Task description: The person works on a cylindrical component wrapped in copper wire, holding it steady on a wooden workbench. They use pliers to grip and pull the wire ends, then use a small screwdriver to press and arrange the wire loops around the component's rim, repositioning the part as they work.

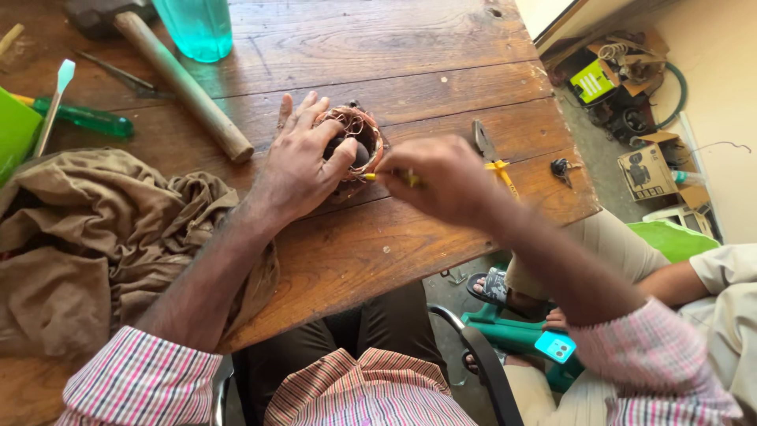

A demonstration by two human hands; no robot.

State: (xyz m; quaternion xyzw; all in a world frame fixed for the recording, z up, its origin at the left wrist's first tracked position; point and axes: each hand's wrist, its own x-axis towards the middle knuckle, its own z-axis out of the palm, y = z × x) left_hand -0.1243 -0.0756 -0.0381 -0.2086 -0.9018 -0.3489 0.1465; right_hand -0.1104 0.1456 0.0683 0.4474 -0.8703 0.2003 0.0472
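Observation:
A round motor stator wound with copper wire (356, 132) sits on the wooden table (410, 71). My left hand (303, 162) lies over its left side, thumb at the dark bore, steadying it. My right hand (445, 180) is closed around a thin yellow-handled tool (386, 177), whose tip touches the winding's lower right edge. Most of that tool is hidden inside my fist.
A hammer with a wooden handle (183, 83) lies left of my hand, by a green screwdriver (83, 118), a teal bottle (197, 28) and a brown cloth (95, 237). Yellow-handled pliers (493, 154) rest near the right edge. Another person's leg (599, 244) and a phone (556, 347) are at the right.

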